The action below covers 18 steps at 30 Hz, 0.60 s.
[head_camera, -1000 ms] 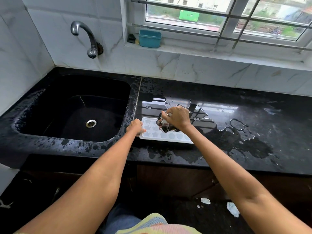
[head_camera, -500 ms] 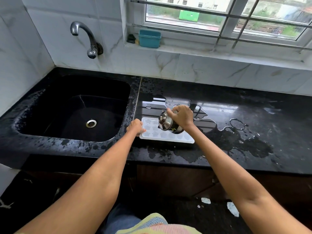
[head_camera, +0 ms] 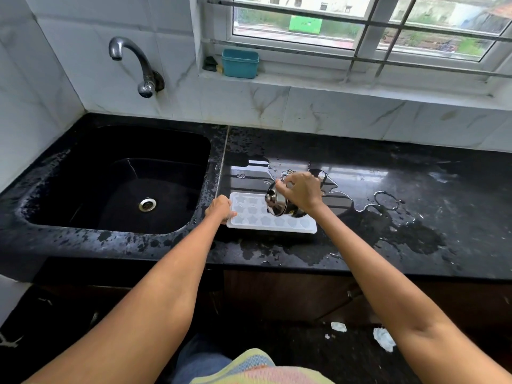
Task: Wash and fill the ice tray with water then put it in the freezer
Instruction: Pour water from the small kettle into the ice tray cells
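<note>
A white ice tray (head_camera: 257, 221) with star-shaped cells lies flat on the black counter, just right of the sink. My left hand (head_camera: 220, 207) grips its left edge. My right hand (head_camera: 302, 191) holds a small steel pot (head_camera: 277, 202) tipped on its side over the tray's right half, its base turned toward the left. The pot hides part of the tray's far right cells.
A black sink (head_camera: 110, 178) with a drain sits to the left, a steel tap (head_camera: 138, 65) on the wall above it. Puddles of water (head_camera: 388, 214) spread over the counter right of the tray. A teal box (head_camera: 240, 63) stands on the window sill.
My right hand has tilted the steel pot further onto its side and shifted it slightly right over the tray. My left hand stays on the tray's left edge.
</note>
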Each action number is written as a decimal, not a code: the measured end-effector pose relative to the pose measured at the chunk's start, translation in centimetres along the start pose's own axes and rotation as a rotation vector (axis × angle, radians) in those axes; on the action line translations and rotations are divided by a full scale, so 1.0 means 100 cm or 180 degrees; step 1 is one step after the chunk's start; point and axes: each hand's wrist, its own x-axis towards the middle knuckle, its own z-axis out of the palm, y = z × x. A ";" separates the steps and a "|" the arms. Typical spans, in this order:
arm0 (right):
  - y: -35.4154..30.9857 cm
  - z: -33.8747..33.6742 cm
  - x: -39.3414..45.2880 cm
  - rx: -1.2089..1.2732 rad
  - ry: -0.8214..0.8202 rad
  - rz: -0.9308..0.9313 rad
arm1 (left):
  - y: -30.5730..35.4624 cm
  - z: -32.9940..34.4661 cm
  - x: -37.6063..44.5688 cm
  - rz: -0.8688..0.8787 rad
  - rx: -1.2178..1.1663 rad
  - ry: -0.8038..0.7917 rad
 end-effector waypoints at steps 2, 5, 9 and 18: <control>0.000 0.009 -0.007 -0.0311 -0.0052 -0.0094 | 0.000 0.000 0.000 0.0004 0.0001 0.0008; 0.001 0.016 -0.012 -0.0468 -0.0102 -0.0205 | 0.001 0.000 -0.002 0.0020 0.0067 0.0051; 0.002 0.015 -0.010 -0.0532 0.0054 -0.0339 | 0.000 0.002 -0.001 0.0013 0.0060 0.0051; 0.008 0.013 -0.005 -0.0521 0.0209 -0.0301 | -0.001 0.003 0.003 0.0035 0.0043 0.0043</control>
